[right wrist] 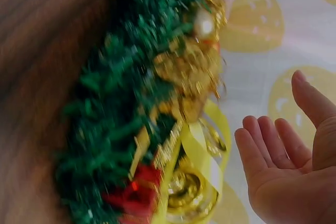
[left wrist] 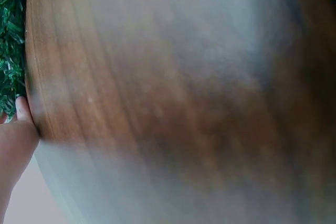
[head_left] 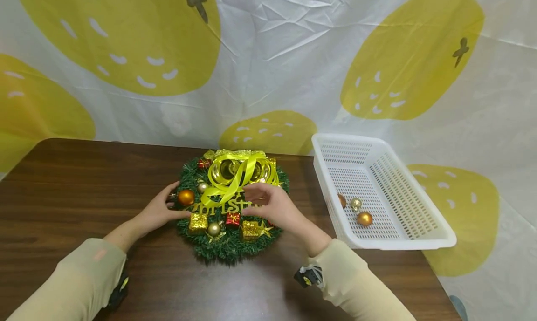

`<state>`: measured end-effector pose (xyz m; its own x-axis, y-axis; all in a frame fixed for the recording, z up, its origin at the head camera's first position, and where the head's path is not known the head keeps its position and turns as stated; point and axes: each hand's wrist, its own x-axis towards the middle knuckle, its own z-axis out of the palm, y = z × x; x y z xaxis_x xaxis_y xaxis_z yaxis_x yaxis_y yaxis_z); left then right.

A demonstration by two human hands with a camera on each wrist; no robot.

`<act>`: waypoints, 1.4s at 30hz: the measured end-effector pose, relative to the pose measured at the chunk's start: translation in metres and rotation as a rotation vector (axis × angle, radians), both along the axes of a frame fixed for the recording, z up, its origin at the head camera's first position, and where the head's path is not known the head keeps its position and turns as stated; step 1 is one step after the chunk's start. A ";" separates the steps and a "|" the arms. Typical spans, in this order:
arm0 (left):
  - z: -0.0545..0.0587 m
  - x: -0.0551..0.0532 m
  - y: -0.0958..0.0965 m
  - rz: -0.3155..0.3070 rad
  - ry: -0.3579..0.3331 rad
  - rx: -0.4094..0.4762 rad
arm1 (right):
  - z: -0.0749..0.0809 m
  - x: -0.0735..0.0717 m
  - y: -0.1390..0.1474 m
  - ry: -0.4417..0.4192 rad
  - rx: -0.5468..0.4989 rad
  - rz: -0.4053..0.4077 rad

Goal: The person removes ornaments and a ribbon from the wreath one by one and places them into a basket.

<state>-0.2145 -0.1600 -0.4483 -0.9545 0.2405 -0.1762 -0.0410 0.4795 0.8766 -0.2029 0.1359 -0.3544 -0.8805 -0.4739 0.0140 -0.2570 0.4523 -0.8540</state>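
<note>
A green Christmas wreath (head_left: 226, 253) lies on the table, dressed with golden bells (head_left: 261, 173), a yellow ribbon bow (head_left: 216, 191), small gift boxes, balls and gold lettering. At its left edge my left hand (head_left: 156, 214) spreads thumb and fingers beside an orange ball (head_left: 186, 197), the thumb near a gold gift box (head_left: 198, 223). In the left wrist view a fingertip meets the greenery (left wrist: 10, 40). My right hand (head_left: 274, 208) hovers over the wreath's right half, fingers loosely bent. Nothing sits in its palm (right wrist: 283, 187) in the right wrist view.
A white perforated basket (head_left: 413, 244) stands right of the wreath, holding an orange ball (head_left: 364, 218), a small gold ball (head_left: 355, 204) and another partly hidden ball (head_left: 341, 201). Behind the dark wooden table (head_left: 105, 181) hangs a white cloth (head_left: 268, 88) printed with yellow fruit.
</note>
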 end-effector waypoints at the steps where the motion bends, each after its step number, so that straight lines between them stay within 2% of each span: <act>1: 0.000 0.000 0.000 0.000 0.001 0.001 | -0.003 0.001 -0.004 0.001 0.003 0.017; 7: 0.000 0.000 0.000 -0.002 0.002 0.004 | -0.019 0.010 -0.025 0.009 0.069 0.077; 10: 0.000 0.000 0.001 0.000 0.003 0.001 | -0.026 0.014 -0.032 0.043 0.133 0.124; 24: 0.000 0.001 0.000 0.010 -0.002 -0.001 | -0.035 0.015 -0.053 0.317 0.439 0.236; 29: 0.000 0.000 -0.001 0.003 0.000 0.001 | -0.038 0.016 -0.058 0.461 0.584 0.280; 31: 0.000 0.000 -0.001 0.002 0.004 -0.002 | -0.040 0.016 -0.059 0.506 0.611 0.294; 35: 0.001 0.000 0.001 0.004 -0.002 -0.005 | -0.041 0.015 -0.059 0.480 0.576 0.271; 39: 0.001 0.001 0.001 0.004 -0.005 -0.003 | -0.038 0.013 -0.056 0.377 0.466 0.223; 42: 0.000 0.000 0.000 0.006 -0.001 -0.003 | -0.036 0.010 -0.054 0.276 0.338 0.186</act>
<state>-0.2147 -0.1598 -0.4482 -0.9558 0.2341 -0.1777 -0.0448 0.4815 0.8753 -0.1927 0.0821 -0.3901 -0.7653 -0.6415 0.0528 -0.5564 0.6181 -0.5553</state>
